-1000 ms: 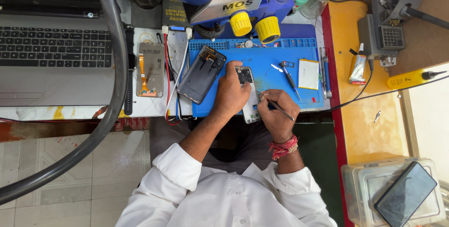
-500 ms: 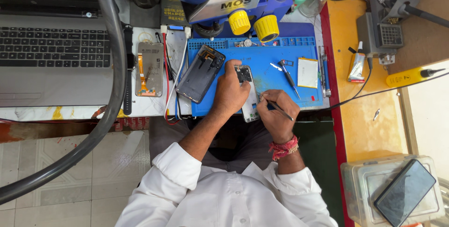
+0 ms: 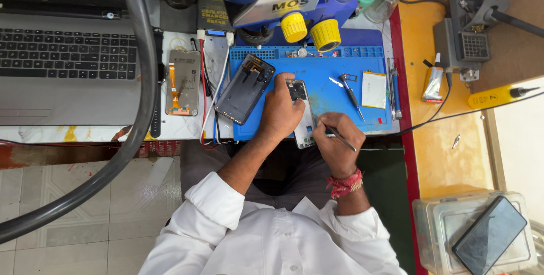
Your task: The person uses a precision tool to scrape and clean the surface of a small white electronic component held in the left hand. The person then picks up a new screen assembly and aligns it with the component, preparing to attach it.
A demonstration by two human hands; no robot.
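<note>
An opened white phone body (image 3: 302, 117) lies on the blue work mat (image 3: 328, 76). My left hand (image 3: 281, 110) presses down on it and covers most of its left side. My right hand (image 3: 338, 138) grips a thin dark tool (image 3: 340, 138) whose tip meets the phone's lower right edge. A dark phone back cover (image 3: 245, 88) lies tilted at the mat's left end, just beside my left hand.
Tweezers (image 3: 348, 91) and a pale flat battery (image 3: 374, 89) lie on the mat's right part. A laptop (image 3: 68, 65) sits at left, a phone screen part (image 3: 183, 89) beside it. A thick black hose (image 3: 133, 110) curves down. A glue tube (image 3: 433, 82) and a clear box (image 3: 447, 224) holding a phone are right.
The view has shifted slightly. Both hands stay on the white phone; the right hand with the tool has barely moved.
</note>
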